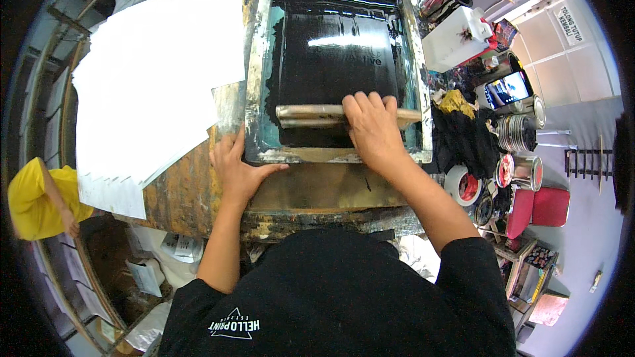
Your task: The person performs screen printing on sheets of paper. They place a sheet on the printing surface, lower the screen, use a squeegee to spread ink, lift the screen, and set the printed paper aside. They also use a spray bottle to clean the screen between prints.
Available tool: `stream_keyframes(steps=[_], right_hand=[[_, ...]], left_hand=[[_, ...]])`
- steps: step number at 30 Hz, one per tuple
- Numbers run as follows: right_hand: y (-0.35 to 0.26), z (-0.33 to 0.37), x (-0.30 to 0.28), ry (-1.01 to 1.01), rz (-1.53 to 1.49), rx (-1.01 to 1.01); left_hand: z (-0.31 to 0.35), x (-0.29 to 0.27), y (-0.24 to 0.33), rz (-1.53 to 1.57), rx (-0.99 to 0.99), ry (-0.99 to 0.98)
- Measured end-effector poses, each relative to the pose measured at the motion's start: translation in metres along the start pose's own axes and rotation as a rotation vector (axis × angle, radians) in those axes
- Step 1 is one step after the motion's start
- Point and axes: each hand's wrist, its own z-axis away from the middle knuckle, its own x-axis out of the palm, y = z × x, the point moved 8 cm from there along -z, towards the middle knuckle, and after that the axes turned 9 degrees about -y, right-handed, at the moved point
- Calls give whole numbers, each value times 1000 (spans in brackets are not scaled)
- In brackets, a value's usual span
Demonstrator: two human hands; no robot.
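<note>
A screen-printing frame lies in front of me, its mesh coated with glossy black ink and teal showing along the sides. My right hand is closed over a wooden squeegee, which lies crosswise on the mesh toward the near end. Its fingers wrap over the top of the handle; the blade's lower edge is hidden. At the frame's near left corner rests my left hand, fingers spread and thumb stretched along the near edge. White paper sheets lie in a fanned stack left of the frame.
On the right stand a white jerrycan, paint cans, a roll of tape, a propped phone and black cloth. The worn wooden table ends near my body. Someone in a yellow shirt is at far left beside racks.
</note>
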Motion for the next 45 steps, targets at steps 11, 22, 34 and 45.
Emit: stream_keyframes(steps=[11,22,34,45], right_hand=[[93,-151,25,111,86,31],[154,-240,27,97,93,-2],[15,6,-54,-38,-41,-66],[25,-21,-229,611,111,18]], left_hand=[[-4,-6,4,37,51,-25],[-2,-14,8,19,106,61],[5,-26,16,321,189,277],[-89,-142,86,1012,496,602]])
